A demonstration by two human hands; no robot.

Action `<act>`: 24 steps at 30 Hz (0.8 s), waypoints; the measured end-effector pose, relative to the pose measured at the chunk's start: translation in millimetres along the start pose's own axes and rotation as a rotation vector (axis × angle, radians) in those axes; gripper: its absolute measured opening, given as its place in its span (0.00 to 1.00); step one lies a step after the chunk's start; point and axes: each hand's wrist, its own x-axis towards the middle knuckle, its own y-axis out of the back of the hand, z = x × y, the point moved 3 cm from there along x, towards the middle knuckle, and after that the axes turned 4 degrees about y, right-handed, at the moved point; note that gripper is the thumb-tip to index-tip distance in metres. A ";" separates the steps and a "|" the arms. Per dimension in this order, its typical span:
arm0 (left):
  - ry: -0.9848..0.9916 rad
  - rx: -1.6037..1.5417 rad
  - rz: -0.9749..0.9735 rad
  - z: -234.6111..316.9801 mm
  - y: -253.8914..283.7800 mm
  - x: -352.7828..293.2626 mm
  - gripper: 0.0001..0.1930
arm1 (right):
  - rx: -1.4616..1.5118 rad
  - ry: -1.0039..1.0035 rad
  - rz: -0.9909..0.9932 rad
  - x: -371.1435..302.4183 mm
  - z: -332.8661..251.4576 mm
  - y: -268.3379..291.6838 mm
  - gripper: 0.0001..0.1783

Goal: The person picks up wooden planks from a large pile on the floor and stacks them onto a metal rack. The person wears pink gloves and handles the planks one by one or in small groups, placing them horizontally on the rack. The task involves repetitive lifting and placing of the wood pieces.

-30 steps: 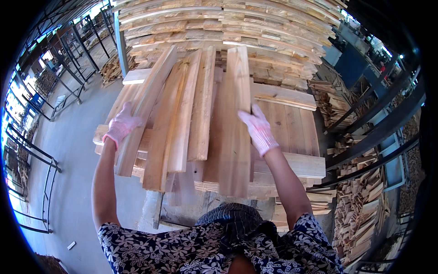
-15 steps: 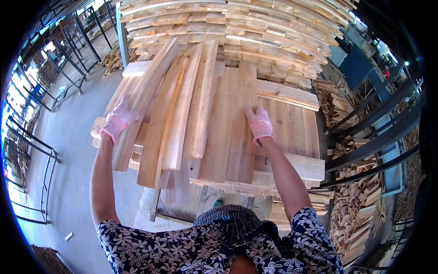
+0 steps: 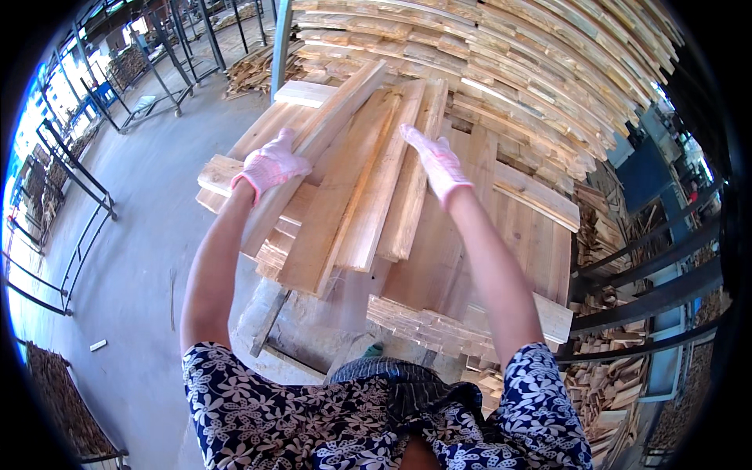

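Pale wooden boards lie side by side on a waist-high stack, several of them loose and slanting on top. My left hand [image 3: 272,164], in a pinkish-white knit glove, is at the outer edge of the leftmost slanting board [image 3: 329,125], its thumb reaching onto the wood and its fingers apart. My right hand [image 3: 437,164], gloved alike, stretches its fingers flat along the right edge of a narrow rough-edged board [image 3: 409,207]; whether it presses on it I cannot tell. Between the hands lie a wide board [image 3: 337,196] and a narrower plank [image 3: 376,211]. Neither hand visibly lifts anything.
Behind the boards rises a tall layered timber stack [image 3: 501,70], beside a blue-grey post [image 3: 280,55]. Metal racks [image 3: 86,227] stand at left on the concrete floor [image 3: 157,235]. Dark metal bars [image 3: 650,301] and offcut piles [image 3: 619,384] are at right. A short board [image 3: 305,93] lies far left.
The view has turned rightward. My right hand has left the flat board on the right and moved left to the slanting boards. My left hand stays by the leftmost board.
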 end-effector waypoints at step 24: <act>0.001 0.034 -0.025 -23.3 -22.0 19.3 0.47 | 0.111 -0.390 0.163 -155.4 192.9 229.0 0.49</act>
